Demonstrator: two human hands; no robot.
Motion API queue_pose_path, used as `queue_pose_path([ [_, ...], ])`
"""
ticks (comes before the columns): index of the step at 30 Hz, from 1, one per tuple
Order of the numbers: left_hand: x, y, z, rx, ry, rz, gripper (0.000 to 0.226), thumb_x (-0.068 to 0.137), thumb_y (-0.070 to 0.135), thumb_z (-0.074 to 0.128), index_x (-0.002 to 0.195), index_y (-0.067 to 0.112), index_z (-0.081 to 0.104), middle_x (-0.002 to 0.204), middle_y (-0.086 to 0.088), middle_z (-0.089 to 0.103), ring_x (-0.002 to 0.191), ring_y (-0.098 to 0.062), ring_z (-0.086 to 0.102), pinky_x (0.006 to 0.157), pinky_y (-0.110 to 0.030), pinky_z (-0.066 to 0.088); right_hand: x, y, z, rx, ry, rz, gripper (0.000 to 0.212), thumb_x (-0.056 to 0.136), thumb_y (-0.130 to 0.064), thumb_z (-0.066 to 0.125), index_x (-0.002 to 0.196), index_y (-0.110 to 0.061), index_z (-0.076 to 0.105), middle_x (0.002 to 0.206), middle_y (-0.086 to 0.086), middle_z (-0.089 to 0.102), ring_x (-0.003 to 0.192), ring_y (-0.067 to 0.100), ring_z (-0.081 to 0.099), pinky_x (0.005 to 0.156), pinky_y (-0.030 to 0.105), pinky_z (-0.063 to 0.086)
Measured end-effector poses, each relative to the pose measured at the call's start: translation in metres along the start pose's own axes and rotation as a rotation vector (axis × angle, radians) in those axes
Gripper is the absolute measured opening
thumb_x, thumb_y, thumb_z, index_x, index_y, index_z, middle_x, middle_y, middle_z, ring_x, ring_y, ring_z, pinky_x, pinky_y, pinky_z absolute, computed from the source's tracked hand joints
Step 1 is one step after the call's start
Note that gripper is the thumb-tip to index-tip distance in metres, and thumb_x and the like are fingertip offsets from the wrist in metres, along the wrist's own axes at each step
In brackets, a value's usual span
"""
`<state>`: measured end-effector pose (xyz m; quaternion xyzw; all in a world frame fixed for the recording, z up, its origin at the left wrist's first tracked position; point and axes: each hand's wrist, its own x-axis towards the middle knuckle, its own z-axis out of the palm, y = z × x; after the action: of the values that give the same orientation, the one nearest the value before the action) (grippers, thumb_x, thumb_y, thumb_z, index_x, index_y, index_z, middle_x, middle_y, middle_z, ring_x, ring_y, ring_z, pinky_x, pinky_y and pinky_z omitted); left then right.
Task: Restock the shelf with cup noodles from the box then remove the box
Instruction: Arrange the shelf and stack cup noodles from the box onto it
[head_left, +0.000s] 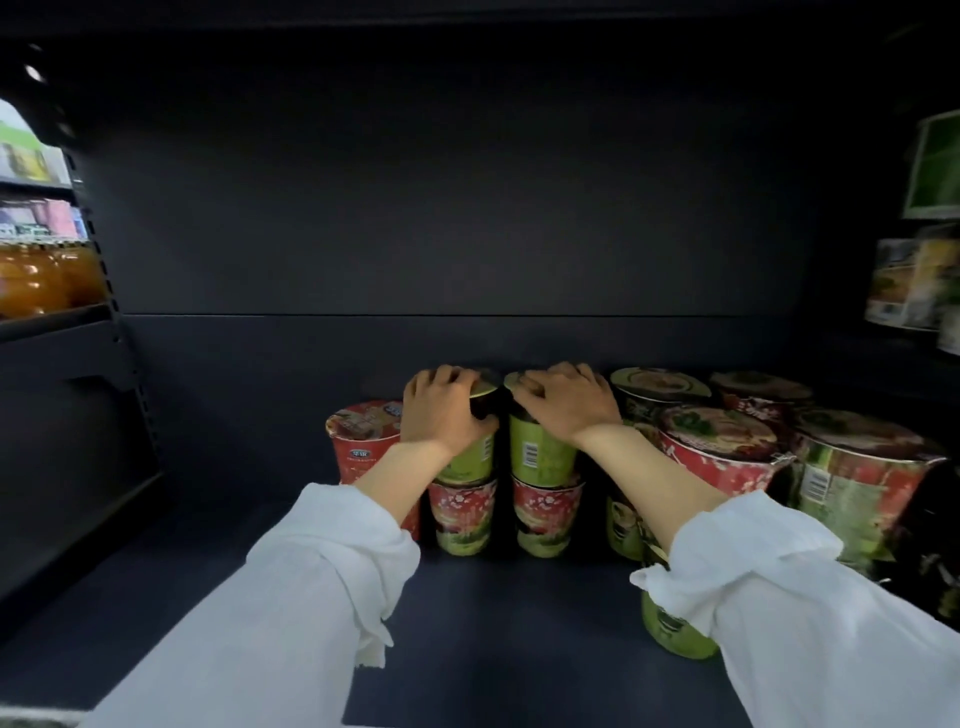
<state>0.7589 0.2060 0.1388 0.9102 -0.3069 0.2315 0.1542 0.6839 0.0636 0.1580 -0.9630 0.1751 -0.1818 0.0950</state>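
**Two stacked cups could tip**

Two hands hold two top cups near the shelf's (493, 597) back edge. The left hand (441, 410) wraps one green cup (470, 460). The right hand (563, 408) wraps another cup (540, 449). Letting go crooked could topple them. No box shows.

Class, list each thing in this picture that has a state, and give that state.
Left hand: grips left top green cup.
Right hand: grips right top green cup.
Both top cups: upright, stacked on lower cups.
Red cup: upright, sealed.
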Motion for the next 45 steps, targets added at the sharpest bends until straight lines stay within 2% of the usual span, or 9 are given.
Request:
queue_pose_path([
  [11, -0.024, 0.016, -0.017, 0.04, -0.043, 0.029, 0.057, 0.091, 0.027, 0.056, 0.143, 0.02, 0.033, 0.147, -0.001, 0.035, 0.137, -0.024, 0.029, 0.112, -0.034, 0.022, -0.015, -0.004, -0.006, 0.048, 0.0, -0.131, 0.044, 0.098, -0.04, 0.036, 0.14, -0.027, 0.042, 0.15, 0.001, 0.035, 0.137, 0.026, 0.032, 0.117, 0.038, 0.017],
  [16, -0.058, 0.028, -0.051, -0.041, 0.114, 0.01, 0.042, 0.089, 0.014, 0.052, 0.13, 0.019, 0.05, 0.129, -0.005, 0.055, 0.119, -0.027, 0.051, 0.094, -0.036, 0.041, -0.055, -0.011, -0.023, 0.278, 0.219, -0.237, 0.031, 0.095, -0.016, 0.044, 0.121, -0.014, 0.061, 0.128, 0.006, 0.055, 0.118, 0.026, 0.051, 0.095, 0.036, 0.045],
  [21, -0.106, 0.042, -0.091, -0.312, 0.157, -0.082, 0.02, 0.089, 0.018, 0.053, 0.103, 0.024, 0.064, 0.088, 0.0, 0.072, 0.081, -0.021, 0.067, 0.074, -0.039, 0.054, -0.117, -0.019, -0.05, 0.395, 0.269, -0.206, 0.027, 0.093, -0.013, 0.046, 0.106, -0.02, 0.068, 0.091, 0.003, 0.069, 0.076, 0.02, 0.063, 0.068, 0.033, 0.053],
  [26, -0.181, 0.07, -0.114, -0.344, 0.177, -0.047, 0.016, 0.089, 0.017, 0.056, 0.102, 0.021, 0.065, 0.092, 0.001, 0.072, 0.082, -0.02, 0.066, 0.075, -0.039, 0.052, -0.204, -0.009, -0.07, 0.437, 0.231, -0.144, 0.024, 0.09, -0.014, 0.048, 0.1, -0.021, 0.069, 0.089, -0.002, 0.07, 0.082, 0.019, 0.064, 0.074, 0.037, 0.054],
  [31, -0.275, 0.117, -0.121, -0.417, 0.103, 0.058, 0.018, 0.091, 0.016, 0.055, 0.105, 0.018, 0.066, 0.089, 0.001, 0.07, 0.082, -0.019, 0.064, 0.076, -0.038, 0.052, -0.319, 0.032, -0.079, 0.368, 0.163, -0.004, 0.021, 0.092, -0.015, 0.049, 0.098, -0.018, 0.069, 0.081, -0.001, 0.07, 0.07, 0.018, 0.064, 0.065, 0.036, 0.055],
  [38, -0.397, 0.222, -0.1, -0.638, -0.24, 0.156, 0.015, 0.096, 0.02, 0.05, 0.104, 0.016, 0.062, 0.084, -0.002, 0.065, 0.077, -0.021, 0.063, 0.072, -0.043, 0.054, -0.485, 0.104, -0.087, 0.157, -0.011, 0.269, 0.027, 0.098, -0.022, 0.043, 0.097, -0.009, 0.067, 0.076, 0.009, 0.067, 0.051, 0.02, 0.052, 0.045, 0.026, 0.039],
  [41, -0.439, 0.276, -0.092, -0.699, -0.37, 0.198, 0.014, 0.095, 0.02, 0.05, 0.102, 0.017, 0.063, 0.08, -0.002, 0.064, 0.075, -0.023, 0.062, 0.069, -0.039, 0.053, -0.551, 0.139, -0.097, 0.134, -0.081, 0.399, 0.025, 0.098, -0.021, 0.044, 0.08, -0.014, 0.061, 0.059, 0.003, 0.057, 0.046, 0.019, 0.048, 0.042, 0.024, 0.033],
  [43, -0.461, 0.312, -0.088, -0.716, -0.435, 0.232, 0.016, 0.095, 0.02, 0.051, 0.103, 0.016, 0.064, 0.085, -0.001, 0.063, 0.08, -0.02, 0.061, 0.071, -0.033, 0.05, -0.591, 0.161, -0.105, 0.118, -0.11, 0.461, 0.032, 0.097, -0.019, 0.045, 0.067, -0.016, 0.053, 0.056, 0.002, 0.051, 0.051, 0.022, 0.049, 0.045, 0.026, 0.033],
  [45, -0.477, 0.35, -0.085, -0.727, -0.499, 0.262, 0.018, 0.094, 0.02, 0.051, 0.105, 0.015, 0.064, 0.092, -0.001, 0.064, 0.087, -0.019, 0.06, 0.078, -0.031, 0.05, -0.626, 0.187, -0.112, 0.105, -0.136, 0.54, 0.026, 0.096, -0.018, 0.046, 0.078, -0.01, 0.063, 0.066, 0.009, 0.061, 0.06, 0.028, 0.058, 0.047, 0.028, 0.038],
])
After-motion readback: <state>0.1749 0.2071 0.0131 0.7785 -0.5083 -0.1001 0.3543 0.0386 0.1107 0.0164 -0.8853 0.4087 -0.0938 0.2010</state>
